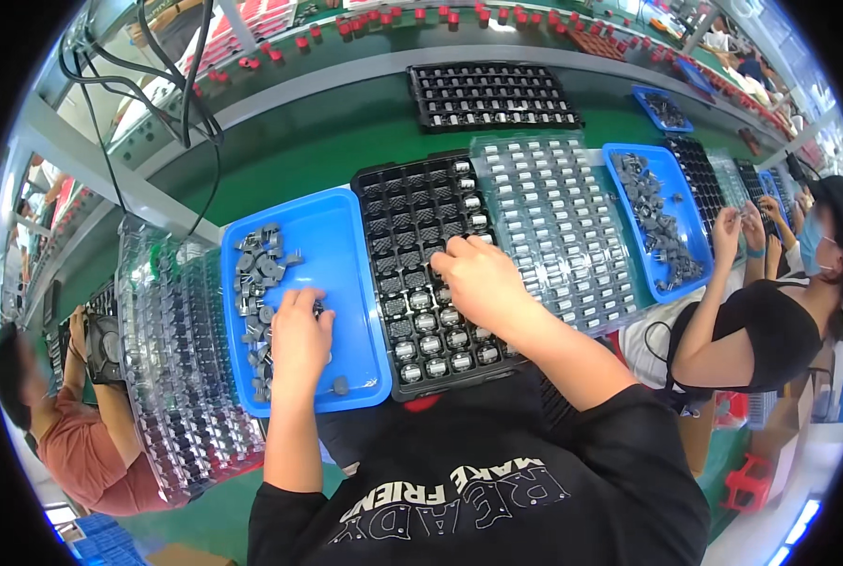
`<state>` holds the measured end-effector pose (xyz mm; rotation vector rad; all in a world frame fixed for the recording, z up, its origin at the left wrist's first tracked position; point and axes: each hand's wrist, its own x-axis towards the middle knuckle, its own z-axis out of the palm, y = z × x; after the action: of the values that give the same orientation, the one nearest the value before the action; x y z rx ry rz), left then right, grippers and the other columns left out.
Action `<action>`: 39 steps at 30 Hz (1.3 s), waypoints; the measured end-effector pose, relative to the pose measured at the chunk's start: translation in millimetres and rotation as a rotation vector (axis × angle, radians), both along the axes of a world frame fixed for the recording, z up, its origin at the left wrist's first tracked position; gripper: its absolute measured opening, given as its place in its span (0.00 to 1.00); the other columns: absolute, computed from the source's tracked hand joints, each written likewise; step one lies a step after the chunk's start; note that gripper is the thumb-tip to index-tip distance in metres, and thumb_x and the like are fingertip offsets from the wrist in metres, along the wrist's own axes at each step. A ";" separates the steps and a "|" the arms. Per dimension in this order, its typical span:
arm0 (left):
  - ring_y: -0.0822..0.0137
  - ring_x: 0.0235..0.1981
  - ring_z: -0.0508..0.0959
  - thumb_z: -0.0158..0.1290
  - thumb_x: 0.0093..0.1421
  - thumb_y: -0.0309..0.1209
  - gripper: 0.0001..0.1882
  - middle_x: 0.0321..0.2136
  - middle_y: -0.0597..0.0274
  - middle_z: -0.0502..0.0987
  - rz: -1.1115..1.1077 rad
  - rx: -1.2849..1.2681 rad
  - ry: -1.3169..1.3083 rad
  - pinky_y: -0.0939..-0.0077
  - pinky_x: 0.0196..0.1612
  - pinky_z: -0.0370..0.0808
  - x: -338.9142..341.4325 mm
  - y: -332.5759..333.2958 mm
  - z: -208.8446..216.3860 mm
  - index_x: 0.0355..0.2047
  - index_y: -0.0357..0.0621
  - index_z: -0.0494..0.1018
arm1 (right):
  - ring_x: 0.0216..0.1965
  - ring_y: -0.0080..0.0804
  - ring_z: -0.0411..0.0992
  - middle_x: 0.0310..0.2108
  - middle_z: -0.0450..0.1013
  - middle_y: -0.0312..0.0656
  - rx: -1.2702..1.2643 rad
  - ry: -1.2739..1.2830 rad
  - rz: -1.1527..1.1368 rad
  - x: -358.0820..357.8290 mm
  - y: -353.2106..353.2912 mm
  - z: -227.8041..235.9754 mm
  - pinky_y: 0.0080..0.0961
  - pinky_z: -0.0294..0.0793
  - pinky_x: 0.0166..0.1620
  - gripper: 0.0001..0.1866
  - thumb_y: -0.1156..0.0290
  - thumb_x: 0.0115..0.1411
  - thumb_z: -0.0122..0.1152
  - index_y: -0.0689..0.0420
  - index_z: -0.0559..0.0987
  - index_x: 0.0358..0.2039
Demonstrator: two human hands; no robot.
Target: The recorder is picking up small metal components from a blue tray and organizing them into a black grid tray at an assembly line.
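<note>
A: Roughly the near third of the black compartment tray (419, 274) holds seated parts: pale-topped pieces fill the rows closest to the body, and a few more sit down its right-hand column. Middle and far cells look bare, dark plastic only.

B: Hands?

A: Left hand (300, 332) lies palm-down in the blue tray (346, 245), fingers (300, 300) curled onto the small grey parts (256, 274) heaped along its left side. Cannot tell whether a piece is pinched; the knuckles cover it. One stray grey part (340, 385) sits alone near the tray's front rim.

B: Right?

A: Right hand (478, 281) is over the black tray's right half, fingers (451, 251) bent down at a cell about mid-tray. Contents of the grip hidden; cannot tell whether it has hold of anything.

B: Supply left?

A: Plenty. The grey heap runs most of the blue tray's length. My estimate: loading under halfway, about two-thirds of the cells to go.

B: Surroundings, outward?

A: Stack of clear blister trays (171, 358) on the left, touching the blue tray's edge. Another clear blister tray (553, 226), filled with pale parts, lies just right of the black one. Farther back on the green counter (289, 141), a second black tray (492, 94) looks mostly empty. Co-workers sit at either side, a second blue tray (657, 217) before the one on the right.
</note>
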<state>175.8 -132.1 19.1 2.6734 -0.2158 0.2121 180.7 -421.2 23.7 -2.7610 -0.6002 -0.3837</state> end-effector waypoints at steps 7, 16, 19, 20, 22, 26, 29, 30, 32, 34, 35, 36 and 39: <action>0.76 0.33 0.76 0.58 0.61 0.22 0.12 0.34 0.63 0.78 0.156 -0.582 0.256 0.79 0.36 0.73 -12.5 -0.6 16.2 0.46 0.38 0.77 | 0.35 0.46 0.79 0.30 0.80 0.51 0.333 0.218 -0.218 51.1 -56.8 19.7 0.38 0.79 0.42 0.11 0.68 0.52 0.70 0.62 0.80 0.29; 0.76 0.24 0.70 0.53 0.69 0.25 0.06 0.37 0.59 0.77 0.099 -1.464 0.478 0.82 0.28 0.66 -36.1 1.6 -8.0 0.43 0.36 0.73 | 0.34 0.46 0.81 0.28 0.81 0.48 0.267 0.334 -0.679 89.1 -147.4 6.1 0.37 0.79 0.43 0.17 0.58 0.45 0.79 0.57 0.82 0.26; 0.75 0.30 0.71 0.51 0.71 0.28 0.16 0.48 0.53 0.76 0.048 -1.572 0.500 0.81 0.32 0.68 -42.0 1.6 -3.4 0.56 0.35 0.70 | 0.33 0.40 0.81 0.28 0.82 0.45 0.350 0.330 -0.602 83.9 -142.4 6.7 0.33 0.79 0.42 0.11 0.66 0.49 0.74 0.58 0.84 0.29; 0.74 0.32 0.71 0.48 0.71 0.27 0.19 0.51 0.50 0.75 0.118 -1.666 0.479 0.79 0.33 0.69 -46.5 -0.3 5.6 0.61 0.35 0.69 | 0.33 0.40 0.81 0.28 0.82 0.45 0.349 0.327 -0.603 81.3 -143.5 5.4 0.33 0.79 0.42 0.11 0.66 0.49 0.74 0.58 0.84 0.29; 0.70 0.40 0.74 0.46 0.71 0.28 0.27 0.59 0.45 0.71 0.068 -1.645 0.502 0.75 0.40 0.73 -50.2 7.9 11.5 0.68 0.36 0.61 | 0.32 0.33 0.80 0.27 0.81 0.44 0.468 0.310 -0.421 76.6 -146.4 1.5 0.29 0.78 0.41 0.08 0.70 0.51 0.72 0.58 0.86 0.32; 0.64 0.48 0.76 0.45 0.65 0.25 0.30 0.63 0.40 0.68 0.011 -1.685 0.579 0.68 0.47 0.75 -54.8 4.9 24.2 0.68 0.32 0.61 | 0.36 0.29 0.79 0.32 0.81 0.42 0.401 0.388 -0.340 70.2 -151.6 0.8 0.29 0.78 0.44 0.14 0.79 0.49 0.69 0.58 0.86 0.39; 0.61 0.48 0.76 0.45 0.65 0.20 0.29 0.60 0.43 0.71 -0.085 -1.597 0.667 0.70 0.47 0.75 -40.9 -19.3 36.6 0.68 0.30 0.61 | 0.38 0.35 0.79 0.35 0.80 0.45 0.237 0.133 -0.305 64.4 -163.3 -2.1 0.31 0.78 0.44 0.10 0.79 0.53 0.67 0.59 0.83 0.38; 0.61 0.48 0.76 0.46 0.67 0.21 0.28 0.59 0.46 0.72 -0.133 -1.615 0.697 0.70 0.47 0.75 -37.8 -24.2 37.2 0.68 0.31 0.61 | 0.39 0.36 0.79 0.35 0.80 0.46 0.347 0.151 -0.351 63.9 -167.5 -8.5 0.31 0.77 0.43 0.10 0.77 0.55 0.67 0.59 0.82 0.39; 0.64 0.46 0.76 0.51 0.68 0.26 0.25 0.57 0.48 0.74 -0.241 -1.557 0.651 0.73 0.45 0.76 -40.6 -29.7 48.3 0.65 0.33 0.65 | 0.31 0.29 0.78 0.34 0.79 0.45 0.487 0.243 -0.449 50.3 -123.9 29.7 0.28 0.79 0.38 0.07 0.78 0.60 0.63 0.61 0.80 0.39; 0.66 0.41 0.78 0.53 0.70 0.31 0.21 0.52 0.49 0.77 -0.271 -1.632 0.615 0.73 0.42 0.77 -45.5 -32.7 45.5 0.59 0.33 0.69 | 0.30 0.24 0.77 0.35 0.80 0.43 0.949 0.357 -0.348 36.1 -85.8 42.0 0.23 0.79 0.35 0.05 0.79 0.61 0.61 0.63 0.80 0.38; 0.66 0.41 0.78 0.53 0.70 0.31 0.21 0.52 0.49 0.77 -0.257 -1.639 0.607 0.73 0.42 0.77 -47.5 -35.2 43.8 0.59 0.33 0.69 | 0.31 0.24 0.78 0.36 0.80 0.42 1.043 0.379 -0.252 23.0 -66.5 48.2 0.22 0.79 0.36 0.05 0.80 0.61 0.61 0.63 0.80 0.38; 0.69 0.39 0.78 0.51 0.71 0.34 0.18 0.50 0.52 0.78 -0.288 -1.673 0.602 0.75 0.42 0.77 -48.1 -37.9 43.5 0.56 0.35 0.71 | 0.33 0.24 0.78 0.36 0.80 0.42 1.138 0.396 -0.160 7.2 -47.7 54.9 0.21 0.79 0.37 0.05 0.82 0.61 0.61 0.64 0.80 0.38; 0.70 0.34 0.78 0.50 0.73 0.38 0.19 0.45 0.54 0.79 -0.311 -1.688 0.623 0.75 0.40 0.77 -49.4 -42.2 41.6 0.54 0.36 0.72 | 0.36 0.28 0.79 0.37 0.79 0.44 1.211 0.368 -0.007 -37.0 2.5 67.4 0.23 0.81 0.40 0.10 0.87 0.57 0.63 0.66 0.81 0.40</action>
<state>126.4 -174.3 60.7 0.9153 -0.1284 -0.3915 143.7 -418.7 91.1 -1.5948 -0.1438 -0.1363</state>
